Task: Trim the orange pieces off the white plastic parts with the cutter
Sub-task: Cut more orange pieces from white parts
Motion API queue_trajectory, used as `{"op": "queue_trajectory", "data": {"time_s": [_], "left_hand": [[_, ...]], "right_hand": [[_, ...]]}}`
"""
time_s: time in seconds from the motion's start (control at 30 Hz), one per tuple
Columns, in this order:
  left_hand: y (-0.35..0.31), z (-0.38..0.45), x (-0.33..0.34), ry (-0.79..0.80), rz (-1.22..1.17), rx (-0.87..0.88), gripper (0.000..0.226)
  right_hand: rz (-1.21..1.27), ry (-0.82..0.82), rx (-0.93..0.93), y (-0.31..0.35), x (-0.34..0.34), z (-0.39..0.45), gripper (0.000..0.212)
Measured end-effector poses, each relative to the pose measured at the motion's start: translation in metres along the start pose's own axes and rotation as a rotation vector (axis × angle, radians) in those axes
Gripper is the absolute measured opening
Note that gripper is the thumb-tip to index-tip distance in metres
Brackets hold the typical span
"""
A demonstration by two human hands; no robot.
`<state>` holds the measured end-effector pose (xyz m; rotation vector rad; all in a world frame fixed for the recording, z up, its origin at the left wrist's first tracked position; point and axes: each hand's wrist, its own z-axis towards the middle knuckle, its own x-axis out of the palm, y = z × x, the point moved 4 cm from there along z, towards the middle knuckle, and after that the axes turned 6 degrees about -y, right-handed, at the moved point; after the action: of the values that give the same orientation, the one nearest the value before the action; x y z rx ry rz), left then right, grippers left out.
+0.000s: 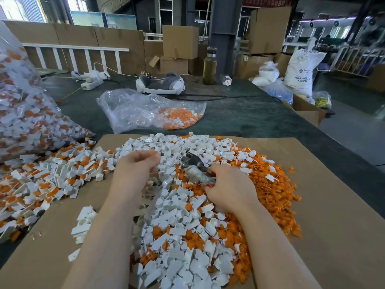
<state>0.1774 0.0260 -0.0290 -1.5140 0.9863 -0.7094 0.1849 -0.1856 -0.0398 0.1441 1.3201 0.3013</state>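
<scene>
The only legible writing stands on the tall white woven plastic sack [300, 71] at the far right edge of the table: dark blue print reads "ABS RESIN" across its middle, with a partly readable "ABS" line near its top. A small logo between them is too blurred to read.

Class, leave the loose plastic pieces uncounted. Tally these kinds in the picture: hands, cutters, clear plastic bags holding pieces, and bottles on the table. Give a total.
Hands: 2, left hand and right hand
Cutter: 1
Clear bags: 2, flat bag and big bag
Bottles: 2, tall bottle and lying bottle
Total: 7
</scene>
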Motion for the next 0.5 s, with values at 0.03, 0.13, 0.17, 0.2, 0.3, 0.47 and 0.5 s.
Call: {"op": "queue_trajectory", "data": {"time_s": [0.03, 0.13, 0.17, 0.2, 0.3, 0.47, 0.5], "left_hand": [[-0.001, -0.003, 0.003, 0.031, 0.142, 0.073, 0.007], [0.001, -0.009, 0.012, 0.181, 0.508, 0.207, 0.019], [0.003, -0.009, 0.013, 0.219, 0.606, 0.216, 0.023], [0.004, -0.01, 0.014, 0.24, 0.686, 0.224, 0.024], [0.004, -0.009, 0.015, 0.217, 0.799, 0.269, 0.009], [-0.002, -0.013, 0.016, 0.147, 0.704, 0.352, 0.007], [-0.004, -0.013, 0.015, 0.128, 0.631, 0.356, 0.006]], "right_hand": [[-0.002, 0.005, -0.002, 0.001, 0.001, 0.0, 0.015], [-0.012, 0.016, -0.003, 0.002, 0.002, 0.001, 0.016], [-0.015, 0.026, -0.003, 0.001, 0.003, 0.001, 0.017], [-0.016, 0.037, -0.004, 0.001, 0.003, 0.001, 0.017], [-0.014, 0.052, -0.014, 0.001, 0.003, 0.001, 0.019], [0.017, 0.004, -0.009, 0.0, 0.0, 0.0, 0.021], [0.039, -0.01, 0.003, -0.001, -0.001, 0.0, 0.018]]}}
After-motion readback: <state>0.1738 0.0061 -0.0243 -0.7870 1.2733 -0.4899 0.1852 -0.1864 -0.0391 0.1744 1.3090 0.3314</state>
